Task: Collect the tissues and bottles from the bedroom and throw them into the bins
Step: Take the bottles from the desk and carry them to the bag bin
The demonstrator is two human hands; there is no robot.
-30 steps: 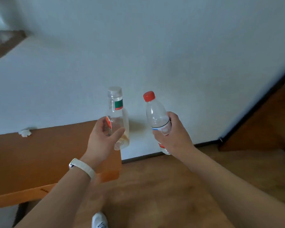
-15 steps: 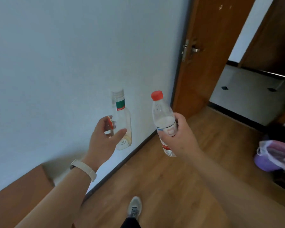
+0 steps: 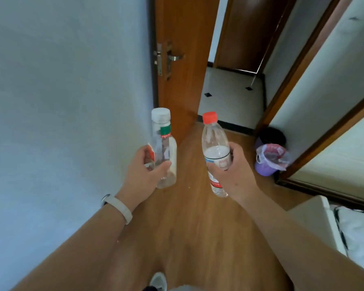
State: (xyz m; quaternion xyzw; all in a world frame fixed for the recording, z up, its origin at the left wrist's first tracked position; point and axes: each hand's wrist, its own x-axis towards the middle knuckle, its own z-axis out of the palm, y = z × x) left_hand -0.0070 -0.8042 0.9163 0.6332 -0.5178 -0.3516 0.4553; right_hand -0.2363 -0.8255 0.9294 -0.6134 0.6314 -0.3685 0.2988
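Observation:
My left hand (image 3: 144, 169) grips a clear bottle with a white cap (image 3: 163, 141) and a green and red label, held upright. In my right hand (image 3: 233, 171) is a clear water bottle with a red cap (image 3: 213, 141), also upright. Both are held out in front of me over the wooden floor. To the right, by the door frame, stands a purple bin (image 3: 268, 162) lined with a pink and white bag, and a dark bin (image 3: 271, 135) sits just behind it.
A white wall (image 3: 61, 122) runs along my left. Ahead, a brown door (image 3: 183, 59) stands open onto a pale tiled hallway (image 3: 229, 95). A white bed corner (image 3: 355, 232) shows at lower right. My shoe (image 3: 158, 280) is at the bottom edge.
The view has swung right from the wall and wooden desk toward the open door; the bins have come closer. Both hands keep hold of their bottles.

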